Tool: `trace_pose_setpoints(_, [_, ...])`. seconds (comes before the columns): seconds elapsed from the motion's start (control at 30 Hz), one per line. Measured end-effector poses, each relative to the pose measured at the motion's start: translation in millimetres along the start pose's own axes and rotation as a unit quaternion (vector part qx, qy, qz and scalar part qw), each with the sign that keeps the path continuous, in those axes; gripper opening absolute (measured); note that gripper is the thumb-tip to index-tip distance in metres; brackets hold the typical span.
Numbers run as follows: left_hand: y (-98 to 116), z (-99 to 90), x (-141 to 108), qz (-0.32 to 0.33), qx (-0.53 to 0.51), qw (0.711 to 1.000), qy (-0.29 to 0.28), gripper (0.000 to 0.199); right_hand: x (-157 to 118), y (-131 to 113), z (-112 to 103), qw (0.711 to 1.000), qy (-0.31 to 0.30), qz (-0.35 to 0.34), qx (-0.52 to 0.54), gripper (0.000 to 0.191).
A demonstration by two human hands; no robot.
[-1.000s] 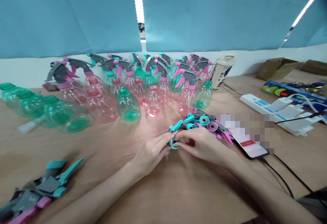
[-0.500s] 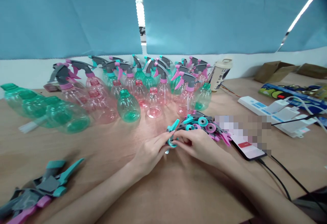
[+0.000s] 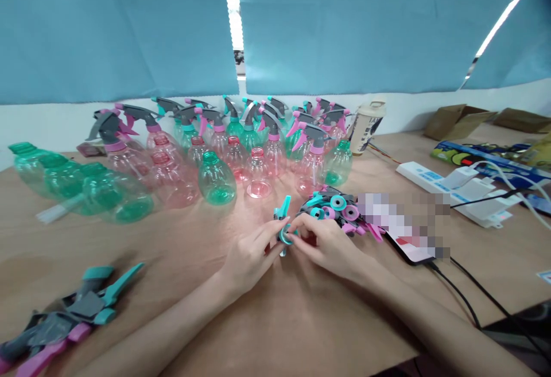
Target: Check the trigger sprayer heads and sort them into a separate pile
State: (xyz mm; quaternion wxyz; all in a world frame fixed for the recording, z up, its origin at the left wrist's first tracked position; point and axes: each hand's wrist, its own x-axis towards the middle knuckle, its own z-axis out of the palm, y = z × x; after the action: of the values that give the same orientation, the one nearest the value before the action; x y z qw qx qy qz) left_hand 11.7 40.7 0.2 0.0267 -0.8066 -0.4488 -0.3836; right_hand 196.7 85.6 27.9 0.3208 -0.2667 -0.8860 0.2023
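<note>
A teal-and-grey trigger spray head [image 3: 282,209] is held up over the table, its round teal collar turned toward me. My left hand [image 3: 252,255] is closed on it from the left, thumb and fingers at the collar. From the other side my right hand [image 3: 329,246] pinches at the collar's opening; any small part between those fingertips is hidden. Just behind my right hand lies a pile of teal, pink and grey spray heads [image 3: 338,203]. More spray heads [image 3: 73,317] lie loose at the front left.
Pink and green bottles stand along the back, some with spray heads, some open like the green bottle [image 3: 216,179]. Further green bottles [image 3: 116,193] are at the left. A phone [image 3: 407,239], power strip [image 3: 451,187], cables, cup [image 3: 368,127] and cardboard box [image 3: 454,121] occupy the right.
Both hands have shifted slightly left in view with the spray head. Its collar now faces me more, and my right fingertips have moved onto the opening.
</note>
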Motion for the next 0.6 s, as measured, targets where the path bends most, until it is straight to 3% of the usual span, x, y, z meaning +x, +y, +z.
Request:
trace_pose_setpoints(0.07, [2,-0.1,0,0.001,0.001,1.000,0.007,0.029,0,0,-3,1.000,0.004,-0.013,0.014,0.008])
trace_pose_setpoints(0.3, [9,2.8,-6,-0.030,-0.035,0.998,0.039,0.033,-13,-10,-13,0.999,0.020,-0.024,-0.009,0.048])
trace_pose_setpoints(0.6, [29,1.8,-15,-0.024,-0.074,0.995,0.055,0.029,-31,-27,-20,1.000,-0.001,0.013,0.018,0.022])
